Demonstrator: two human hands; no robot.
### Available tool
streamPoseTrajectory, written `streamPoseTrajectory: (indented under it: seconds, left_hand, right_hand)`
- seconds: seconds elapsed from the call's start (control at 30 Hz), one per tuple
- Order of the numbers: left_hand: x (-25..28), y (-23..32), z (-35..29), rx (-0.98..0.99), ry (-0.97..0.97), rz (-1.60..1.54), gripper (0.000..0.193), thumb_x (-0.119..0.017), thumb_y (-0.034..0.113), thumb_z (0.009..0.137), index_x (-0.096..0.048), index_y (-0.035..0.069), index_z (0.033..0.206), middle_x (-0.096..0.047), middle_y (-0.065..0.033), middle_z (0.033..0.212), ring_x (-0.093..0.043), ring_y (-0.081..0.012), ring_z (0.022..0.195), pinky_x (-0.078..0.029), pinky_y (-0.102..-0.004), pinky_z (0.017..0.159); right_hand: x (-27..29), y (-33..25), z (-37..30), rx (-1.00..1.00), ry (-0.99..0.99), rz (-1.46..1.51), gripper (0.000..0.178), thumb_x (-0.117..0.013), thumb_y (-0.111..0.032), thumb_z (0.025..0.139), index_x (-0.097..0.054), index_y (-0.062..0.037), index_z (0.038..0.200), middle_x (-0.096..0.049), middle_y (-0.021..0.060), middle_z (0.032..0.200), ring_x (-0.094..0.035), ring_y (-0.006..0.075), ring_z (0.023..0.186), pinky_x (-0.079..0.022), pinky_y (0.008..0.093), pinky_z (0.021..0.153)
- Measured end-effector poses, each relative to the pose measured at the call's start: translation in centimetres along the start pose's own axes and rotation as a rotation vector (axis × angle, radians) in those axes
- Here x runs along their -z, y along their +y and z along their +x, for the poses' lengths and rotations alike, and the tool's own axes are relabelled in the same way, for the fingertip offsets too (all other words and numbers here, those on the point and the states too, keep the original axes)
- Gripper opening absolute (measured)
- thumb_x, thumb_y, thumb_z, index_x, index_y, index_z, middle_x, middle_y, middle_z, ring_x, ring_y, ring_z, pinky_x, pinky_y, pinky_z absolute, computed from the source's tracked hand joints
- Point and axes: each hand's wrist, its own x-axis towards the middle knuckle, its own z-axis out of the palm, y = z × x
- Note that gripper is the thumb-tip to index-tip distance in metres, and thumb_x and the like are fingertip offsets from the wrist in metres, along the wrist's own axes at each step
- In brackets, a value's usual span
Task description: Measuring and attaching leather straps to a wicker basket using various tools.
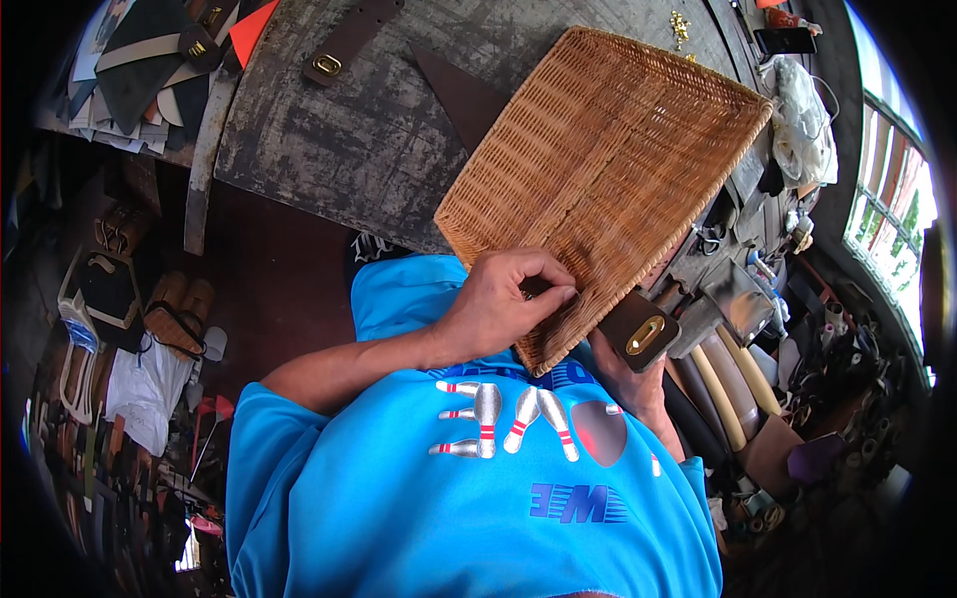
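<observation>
A tan woven wicker basket [618, 149] tilts across the edge of the worktable, its near corner at my waist. Inside that corner, my left hand [513, 297] has thumb and fingertips pinched together against the weave; a dark bit shows behind the fingers, too hidden to name. Outside the right wall, my right hand [628, 381] is closed around a dark brown leather strap [623, 324] with an oval brass clasp on its rounded end. The basket and strap hide most of that hand's fingers.
On the worn grey table [319, 140] lie another brown strap with a brass clasp [327, 66], a pointed leather piece [461, 98] and small brass fittings [680, 30]. Leather scraps [150, 70] are piled at left. A plastic bag [800, 120], scissors [710, 237] and rolls [713, 389] crowd the right.
</observation>
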Motion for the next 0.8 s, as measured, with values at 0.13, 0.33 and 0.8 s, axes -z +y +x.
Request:
streamPoseTrajectory:
  seconds: [0.13,0.33,0.8]
  left_hand:
    - [0.2,0.2,-0.6,0.028,0.000,-0.070,0.012,-0.071,-0.001,0.086,-0.070,-0.004,0.098,-0.068,-0.0108,0.100,-0.066,-0.0139,0.092,-0.054,-0.0235,0.077]
    - [0.9,1.7,-1.6,0.078,-0.063,-0.150,0.033,-0.077,0.003,0.082,-0.068,-0.005,0.112,-0.064,-0.0128,0.112,-0.065,-0.0157,0.099,-0.055,-0.0236,0.085]
    - [1.0,2.3,-2.3,0.043,-0.102,-0.030,0.059,-0.088,0.016,0.072,-0.063,-0.005,0.122,-0.062,-0.0125,0.114,-0.062,-0.0184,0.106,-0.052,-0.0282,0.095]
  right_hand:
    - [0.3,-0.6,0.4,0.015,-0.027,-0.073,0.026,-0.068,0.003,0.072,-0.067,0.0013,0.097,-0.068,0.0161,0.097,-0.068,0.0336,0.086,-0.056,0.0397,0.074]
    - [0.9,-0.3,-0.1,-0.020,-0.198,-0.227,0.024,-0.066,-0.001,0.074,-0.065,-0.0005,0.098,-0.066,0.0157,0.095,-0.065,0.0349,0.087,-0.053,0.0444,0.075]
    - [-0.7,2.1,-0.8,0.141,-0.065,-0.096,0.038,-0.074,-0.002,0.068,-0.064,0.0021,0.104,-0.067,0.0165,0.100,-0.069,0.0321,0.087,-0.055,0.0355,0.075]
